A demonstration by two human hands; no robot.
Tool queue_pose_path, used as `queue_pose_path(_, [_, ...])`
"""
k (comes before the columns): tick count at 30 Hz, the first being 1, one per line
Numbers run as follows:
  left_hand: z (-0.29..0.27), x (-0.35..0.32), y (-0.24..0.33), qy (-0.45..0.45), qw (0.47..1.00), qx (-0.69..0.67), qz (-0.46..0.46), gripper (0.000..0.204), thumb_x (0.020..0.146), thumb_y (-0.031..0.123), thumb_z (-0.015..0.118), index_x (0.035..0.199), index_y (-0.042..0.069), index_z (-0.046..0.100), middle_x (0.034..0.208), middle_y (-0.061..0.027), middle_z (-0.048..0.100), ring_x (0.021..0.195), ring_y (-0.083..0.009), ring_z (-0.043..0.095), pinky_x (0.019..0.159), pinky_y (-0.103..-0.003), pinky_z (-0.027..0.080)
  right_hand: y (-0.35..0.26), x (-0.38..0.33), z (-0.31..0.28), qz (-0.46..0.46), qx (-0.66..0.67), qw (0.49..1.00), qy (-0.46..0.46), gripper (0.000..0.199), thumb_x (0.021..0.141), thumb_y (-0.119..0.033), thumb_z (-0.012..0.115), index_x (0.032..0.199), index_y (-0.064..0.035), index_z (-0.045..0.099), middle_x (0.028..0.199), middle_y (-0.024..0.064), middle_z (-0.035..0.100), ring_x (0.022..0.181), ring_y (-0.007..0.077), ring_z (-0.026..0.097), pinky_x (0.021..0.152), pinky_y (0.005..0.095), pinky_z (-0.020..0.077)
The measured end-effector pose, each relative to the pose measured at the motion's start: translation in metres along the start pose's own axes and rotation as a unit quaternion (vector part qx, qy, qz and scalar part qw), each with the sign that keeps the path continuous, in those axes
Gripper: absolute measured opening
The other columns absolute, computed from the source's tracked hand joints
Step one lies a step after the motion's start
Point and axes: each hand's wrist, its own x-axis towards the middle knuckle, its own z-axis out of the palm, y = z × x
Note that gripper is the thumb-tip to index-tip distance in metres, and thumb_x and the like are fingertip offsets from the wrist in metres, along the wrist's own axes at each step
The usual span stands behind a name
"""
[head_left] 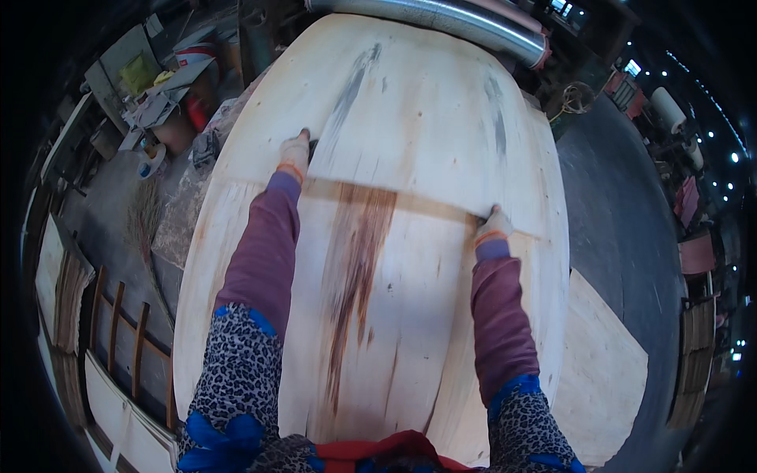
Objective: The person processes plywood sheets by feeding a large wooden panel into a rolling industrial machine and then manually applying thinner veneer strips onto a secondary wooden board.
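Observation:
A pale wood veneer sheet (426, 118) with grey streaks lies over the far half of the stack. Its near edge crosses in front of me and casts a shadow. On that edge, toward the left, my left hand (295, 152) in a light glove is closed, thumb on top and fingers mostly hidden. My right hand (493, 223), also gloved, pinches the same edge farther right and nearer to me. Below it lies another veneer sheet (418, 292) with a dark brown streak running toward me.
A shiny metal roller (441, 20) spans the far end. On the left floor are a twig broom (143, 213), a wooden rack (138, 351) and stacked sheets (71, 299). At right, a loose veneer piece (603, 363) juts out beside the stack, over the grey floor (615, 213).

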Motion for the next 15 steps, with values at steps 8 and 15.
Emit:
queue_pose_path(8, [-0.047, -0.093, 0.011, 0.094, 0.979, -0.168, 0.069, 0.021, 0.083, 0.020, 0.055, 0.090, 0.002, 0.062, 0.078, -0.0052, 0.063, 0.060, -0.0109, 0.056, 0.055, -0.024, 0.044, -0.071, -0.039, 0.055, -0.102, -0.071, 0.955, -0.268, 0.021, 0.087, -0.010, 0.042, 0.104, 0.0013, 0.048, 0.093, 0.0174, 0.061, 0.072, 0.0254, 0.063, 0.059, 0.0348, 0.0533])
queue_pose_path(15, [-0.164, -0.213, -0.032, 0.121, 0.980, -0.050, 0.151, 0.018, 0.084, 0.014, 0.053, 0.091, -0.001, 0.060, 0.081, -0.0065, 0.062, 0.071, -0.0123, 0.057, 0.067, -0.026, 0.046, -0.082, -0.103, -0.086, -0.119, -0.121, 0.956, -0.241, 0.022, 0.088, -0.013, 0.047, 0.103, 0.0008, 0.053, 0.090, 0.0167, 0.062, 0.069, 0.0230, 0.062, 0.061, 0.0320, 0.0514])
